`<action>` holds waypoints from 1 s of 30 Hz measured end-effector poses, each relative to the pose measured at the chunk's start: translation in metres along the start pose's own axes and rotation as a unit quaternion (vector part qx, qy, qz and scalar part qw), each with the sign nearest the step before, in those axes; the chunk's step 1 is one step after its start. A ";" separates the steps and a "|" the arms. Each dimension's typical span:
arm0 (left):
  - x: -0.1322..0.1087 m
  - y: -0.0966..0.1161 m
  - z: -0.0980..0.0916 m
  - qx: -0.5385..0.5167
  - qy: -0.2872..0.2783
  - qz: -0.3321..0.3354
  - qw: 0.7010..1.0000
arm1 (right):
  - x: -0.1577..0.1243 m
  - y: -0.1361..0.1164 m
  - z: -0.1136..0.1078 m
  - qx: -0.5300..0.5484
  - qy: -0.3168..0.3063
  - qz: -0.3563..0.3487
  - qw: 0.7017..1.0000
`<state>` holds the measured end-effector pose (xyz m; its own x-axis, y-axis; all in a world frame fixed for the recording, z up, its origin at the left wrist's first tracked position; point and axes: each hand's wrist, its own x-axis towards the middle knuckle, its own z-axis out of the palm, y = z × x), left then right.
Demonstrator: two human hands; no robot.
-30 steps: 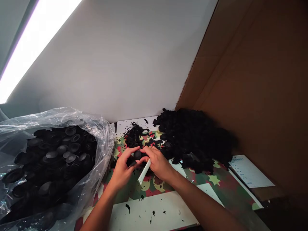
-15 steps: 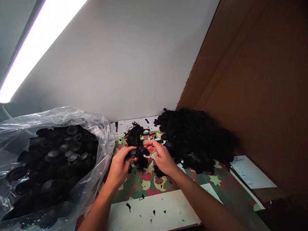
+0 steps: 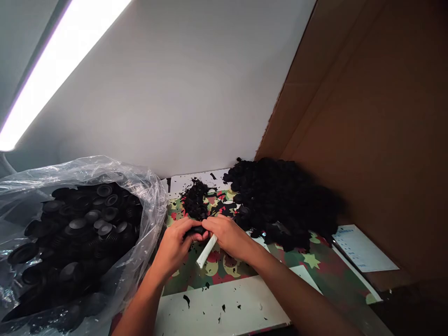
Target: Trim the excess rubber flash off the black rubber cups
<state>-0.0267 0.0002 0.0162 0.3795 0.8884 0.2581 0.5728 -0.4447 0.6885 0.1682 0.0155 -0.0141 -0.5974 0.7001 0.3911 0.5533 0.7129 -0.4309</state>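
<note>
My left hand [image 3: 174, 246] is closed round a small round black rubber part [image 3: 197, 229], held over the camouflage-patterned mat [image 3: 219, 270]. My right hand [image 3: 227, 236] meets it from the right, fingers closed on a white stick-like tool [image 3: 206, 250] whose handle points down toward me. The tool's tip is hidden between the fingers and the part. Just beyond the hands lies a small heap of black trimmings [image 3: 196, 199].
A clear plastic bag [image 3: 147, 196] full of black round rubber parts [image 3: 80, 228] sits at the left. A large pile of black parts [image 3: 283, 200] lies at the right, against a brown cardboard wall [image 3: 367, 140]. A white board [image 3: 227, 308] and a printed sheet [image 3: 360, 249] lie nearby.
Half a second ago the hands were pulling black trim off the part further back, the tool tucked away. Now they are closer to me and pressed together, with the white tool showing again.
</note>
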 end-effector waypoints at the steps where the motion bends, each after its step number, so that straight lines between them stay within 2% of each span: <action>1: 0.001 0.000 -0.001 -0.003 -0.006 -0.003 1.000 | 0.000 0.001 0.000 0.019 -0.006 -0.001 1.000; 4: 0.003 0.003 -0.003 -0.029 -0.011 -0.011 0.999 | -0.001 0.002 0.000 0.062 -0.013 -0.009 0.998; 7: 0.006 0.007 -0.004 -0.086 0.025 -0.027 0.996 | -0.001 0.002 -0.002 0.068 0.004 -0.034 0.997; 10: 0.010 0.012 0.002 -0.156 0.071 -0.059 0.983 | 0.001 0.000 -0.003 0.035 0.049 -0.064 0.996; 13: 0.016 0.015 0.014 -0.229 0.130 -0.113 0.958 | 0.003 -0.004 -0.002 -0.028 0.107 -0.076 0.991; 15: 0.022 0.015 0.022 -0.310 0.169 -0.168 0.921 | 0.003 -0.009 0.002 -0.066 0.131 -0.080 0.986; 17: 0.029 0.015 0.026 -0.411 0.217 -0.221 0.857 | 0.001 -0.014 0.010 -0.083 0.132 -0.096 0.983; 19: 0.036 0.015 0.022 -0.488 0.267 -0.235 0.797 | -0.002 -0.017 0.019 -0.084 0.119 -0.116 0.982; 20: 0.039 0.015 0.019 -0.505 0.279 -0.225 0.785 | -0.003 -0.017 0.022 -0.080 0.112 -0.119 0.983; 22: 0.041 0.017 0.011 -0.509 0.263 -0.196 0.796 | -0.005 -0.013 0.025 -0.070 0.104 -0.091 0.988; 24: 0.039 0.019 0.007 -0.498 0.225 -0.180 0.818 | -0.006 -0.006 0.021 -0.060 0.102 -0.030 0.993; 27: 0.029 0.019 0.008 -0.486 0.197 -0.176 0.833 | -0.008 0.004 0.008 -0.021 0.099 0.053 0.993; 30: 0.019 0.012 0.014 -0.453 0.176 -0.173 0.857 | -0.008 0.008 -0.003 0.071 0.106 0.108 0.986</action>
<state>-0.0025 0.0098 0.0196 -0.0328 0.9994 0.0099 -0.2530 -0.0179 0.9673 0.1792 0.0156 -0.0187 -0.3314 0.8388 0.4320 0.5593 0.5434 -0.6260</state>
